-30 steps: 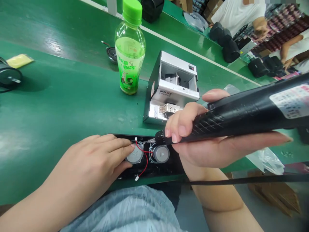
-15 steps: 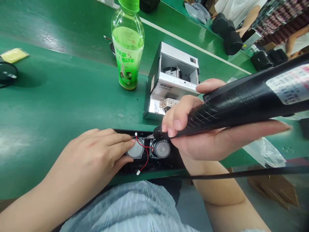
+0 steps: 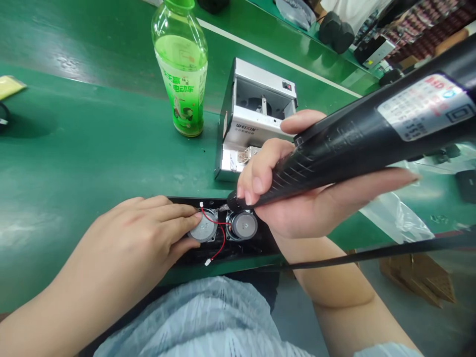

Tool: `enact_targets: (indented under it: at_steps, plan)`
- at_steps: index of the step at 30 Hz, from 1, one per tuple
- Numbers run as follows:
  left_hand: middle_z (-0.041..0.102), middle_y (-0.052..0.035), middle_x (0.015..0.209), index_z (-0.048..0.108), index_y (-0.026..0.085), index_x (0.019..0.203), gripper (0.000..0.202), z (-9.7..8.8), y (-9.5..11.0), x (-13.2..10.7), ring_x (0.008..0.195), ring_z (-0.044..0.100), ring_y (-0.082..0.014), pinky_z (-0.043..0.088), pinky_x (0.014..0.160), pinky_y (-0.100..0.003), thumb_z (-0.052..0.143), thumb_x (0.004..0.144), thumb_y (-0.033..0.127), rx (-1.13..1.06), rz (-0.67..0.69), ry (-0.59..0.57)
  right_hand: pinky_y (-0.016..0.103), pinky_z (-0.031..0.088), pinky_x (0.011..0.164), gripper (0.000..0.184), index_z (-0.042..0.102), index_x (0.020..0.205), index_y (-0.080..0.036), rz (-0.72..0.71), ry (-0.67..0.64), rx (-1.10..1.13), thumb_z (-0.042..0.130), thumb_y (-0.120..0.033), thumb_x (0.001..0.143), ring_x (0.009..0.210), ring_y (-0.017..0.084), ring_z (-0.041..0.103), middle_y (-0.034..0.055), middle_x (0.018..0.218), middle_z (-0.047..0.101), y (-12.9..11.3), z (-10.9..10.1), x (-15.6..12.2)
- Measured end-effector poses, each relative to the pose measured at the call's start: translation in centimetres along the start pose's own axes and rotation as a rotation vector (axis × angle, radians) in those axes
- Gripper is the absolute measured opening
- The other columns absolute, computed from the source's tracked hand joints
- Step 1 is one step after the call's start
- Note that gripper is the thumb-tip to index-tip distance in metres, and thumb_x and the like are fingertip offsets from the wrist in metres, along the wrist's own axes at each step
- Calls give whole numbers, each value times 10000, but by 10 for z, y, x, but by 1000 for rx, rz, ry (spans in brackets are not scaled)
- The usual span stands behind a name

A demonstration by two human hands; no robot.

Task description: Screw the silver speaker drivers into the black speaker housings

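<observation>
My right hand (image 3: pixel 297 198) is wrapped round a black electric screwdriver (image 3: pixel 334 139), which slants down to the left. Its bit meets the upper corner between two small round speakers, though the screw there is too small to make out. Both the left speaker (image 3: pixel 204 227) and the right speaker (image 3: pixel 245 225) sit in a long black housing (image 3: pixel 230 250). My left hand (image 3: pixel 148 228) grips the left speaker at its left side, fingers above and thumb below, covering that end of the housing. Thin red wires (image 3: pixel 223 240) with white plugs lie loose across the speakers.
Behind the housing stands a silver and black WEIXIN machine (image 3: pixel 256 109), with a green drink bottle (image 3: pixel 182 74) left of it. Clear plastic bags (image 3: pixel 396 218) lie at right. A black cable (image 3: pixel 334 259) crosses by my right forearm. Black units (image 3: pixel 336 32) stand across the bench.
The view has shifted slightly, so the bench things appear further left. Both hands keep their grips, and the screwdriver bit stays at the corner between the speakers.
</observation>
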State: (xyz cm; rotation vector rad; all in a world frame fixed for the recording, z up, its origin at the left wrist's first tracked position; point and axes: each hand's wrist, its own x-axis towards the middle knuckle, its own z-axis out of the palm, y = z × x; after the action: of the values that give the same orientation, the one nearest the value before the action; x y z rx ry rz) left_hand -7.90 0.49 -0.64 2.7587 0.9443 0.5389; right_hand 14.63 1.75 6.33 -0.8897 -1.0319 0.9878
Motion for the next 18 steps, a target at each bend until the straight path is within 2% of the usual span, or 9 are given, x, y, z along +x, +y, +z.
enact_targets:
  at_steps: [6,10,18]
  plan:
    - [867,-49,1082,821,229,1094,459,-2,0,4,910,780,-299,533,732,-479,460,1139,509,13,19,-4,380,420,340,714,600,926,-323,-3,-23,49,516,-1018,785,371,203,503,-80,499,575,3,1,-1]
    - [863,-55,1102,833,243,1092,448,-2,0,4,933,779,-305,531,744,-461,484,1130,522,3,16,-9,369,416,337,686,612,915,-329,11,-14,31,540,-1001,793,366,194,500,-87,496,569,3,2,-1]
    - [864,-71,1092,849,216,1090,480,-3,3,4,937,782,-312,550,771,-465,473,1138,511,-4,6,1,380,396,329,633,571,857,-342,60,-20,5,705,-945,721,325,202,468,-106,449,553,-3,9,3]
